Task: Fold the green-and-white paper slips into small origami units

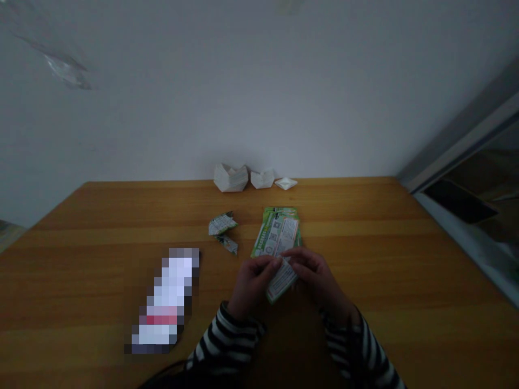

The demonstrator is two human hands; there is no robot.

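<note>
Just below the centre of the frame, the person's left hand [255, 283] is pinching a narrow white-and-green printed paper piece [283, 282] between thumb and fingers, while the right hand [318, 275] is gripping its upper right edge with curled fingertips; I cannot tell how the fingers underneath are lying. The paper piece is slanting towards the lower left, in front of a pile of green-and-white printed leaflets [279, 229]. The step in hand seems to be folding or creasing this piece; the next move is probably calling for lined-up edges and a firm thumb press. Left of centre, angular green-and-white folded paper [223, 223] is lying on the brown wooden table [365, 227]. Near the wall, a large white paper boat [231, 179], a smaller white paper boat [263, 179] and a diamond-shaped white paper fold [286, 183] are forming a row
</note>
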